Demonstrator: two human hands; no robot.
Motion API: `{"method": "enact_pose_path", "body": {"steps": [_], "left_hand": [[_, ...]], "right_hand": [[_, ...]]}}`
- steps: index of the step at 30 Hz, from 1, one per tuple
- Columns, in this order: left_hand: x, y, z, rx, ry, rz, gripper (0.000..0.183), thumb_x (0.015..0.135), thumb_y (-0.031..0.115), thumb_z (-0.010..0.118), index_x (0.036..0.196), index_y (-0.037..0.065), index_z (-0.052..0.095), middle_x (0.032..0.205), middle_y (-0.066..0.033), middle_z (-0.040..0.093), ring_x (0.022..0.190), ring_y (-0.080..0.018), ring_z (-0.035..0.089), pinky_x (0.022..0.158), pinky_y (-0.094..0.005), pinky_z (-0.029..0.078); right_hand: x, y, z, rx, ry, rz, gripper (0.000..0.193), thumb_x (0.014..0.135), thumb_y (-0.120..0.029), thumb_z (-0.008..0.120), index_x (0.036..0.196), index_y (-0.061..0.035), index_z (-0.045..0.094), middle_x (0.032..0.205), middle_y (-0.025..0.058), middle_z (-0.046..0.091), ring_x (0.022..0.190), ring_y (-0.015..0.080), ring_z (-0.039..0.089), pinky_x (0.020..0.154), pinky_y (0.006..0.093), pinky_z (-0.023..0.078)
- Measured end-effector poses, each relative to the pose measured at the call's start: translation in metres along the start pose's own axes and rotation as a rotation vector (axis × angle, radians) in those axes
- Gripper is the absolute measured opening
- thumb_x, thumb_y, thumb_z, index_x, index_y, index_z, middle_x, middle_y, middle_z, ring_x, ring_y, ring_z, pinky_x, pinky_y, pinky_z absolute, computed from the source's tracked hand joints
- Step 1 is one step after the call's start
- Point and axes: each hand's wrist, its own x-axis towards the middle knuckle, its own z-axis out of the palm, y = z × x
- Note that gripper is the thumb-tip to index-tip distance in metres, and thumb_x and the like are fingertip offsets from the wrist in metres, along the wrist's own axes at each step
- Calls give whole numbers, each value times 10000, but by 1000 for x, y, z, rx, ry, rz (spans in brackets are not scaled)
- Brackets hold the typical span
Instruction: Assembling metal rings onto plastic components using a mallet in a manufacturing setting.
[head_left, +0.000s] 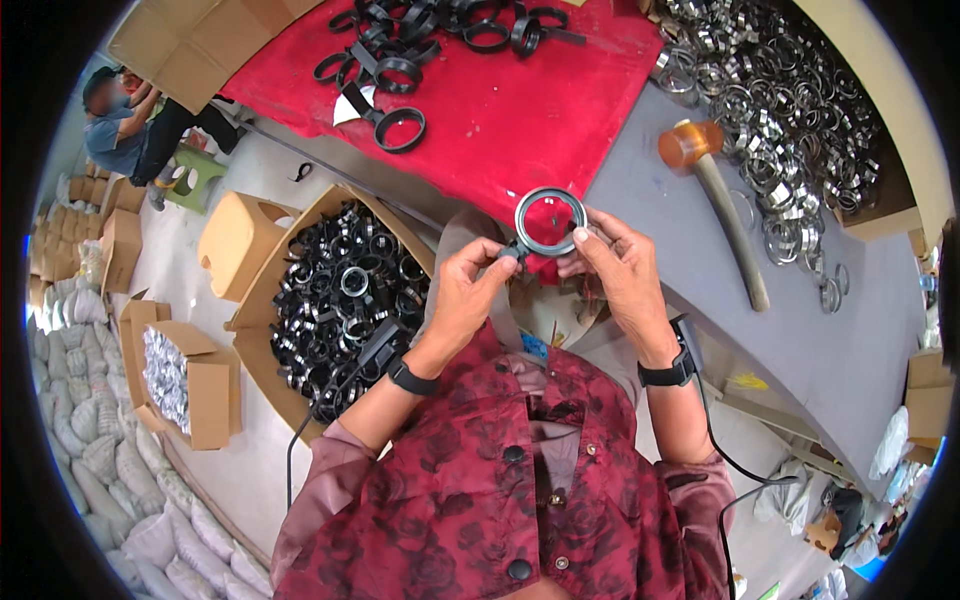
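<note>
In the head view, both hands meet just above the middle of the picture and pinch one black ring clamp between them: the left hand grips the clamp's tab at its seven o'clock with thumb and fingertips, while the right hand holds the rim at four o'clock, thumb laid across it. The ring is held up facing the camera, over the edge of the table, probably so its opening and tab can be looked at or worked. At twelve o'clock a red cloth carries more black clamps; at two o'clock lies a heap of shiny metal bands, with a mallet beside it, close by the right hand. At nine o'clock an open carton full of black clamps stands on the floor under the left hand. The tab's small parts are hidden by the fingers, and the picture's rim cuts off the far piles.
</note>
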Motion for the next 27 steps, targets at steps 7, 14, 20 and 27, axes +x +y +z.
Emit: {"method": "enact_pose_path", "body": {"steps": [7,14,20,27], "left_hand": [[43,-15,-8,-91,79,-9,188,1021,179,662,926,17,678,869,-19,670,834,-103,606,804,-283,481],[45,-21,-6,-114,-38,-58,225,1050,199,614,951,9,682,893,-25,670,862,-107,607,824,-284,485],[44,-26,-12,-92,-71,-65,266,1082,247,560,984,20,656,941,-28,665,912,-114,605,872,-300,478],[44,-28,-9,-140,-108,-32,284,1093,266,539,985,28,650,935,-35,670,919,-122,613,877,-306,478]], "right_hand": [[8,-3,-84,-924,448,-486,466,963,-134,672,1378,49,567,1164,215,654,1081,355,640,950,439,514],[-7,6,-173,-1699,561,-358,621,871,-33,677,1451,31,466,1289,215,556,1147,394,539,989,474,462],[-5,-33,-154,-1009,299,68,543,839,-28,665,1355,71,526,952,133,642,706,250,653,621,384,545],[-2,-30,-151,-320,237,89,505,883,-58,645,1363,58,541,830,58,594,626,92,586,469,245,451]]}}
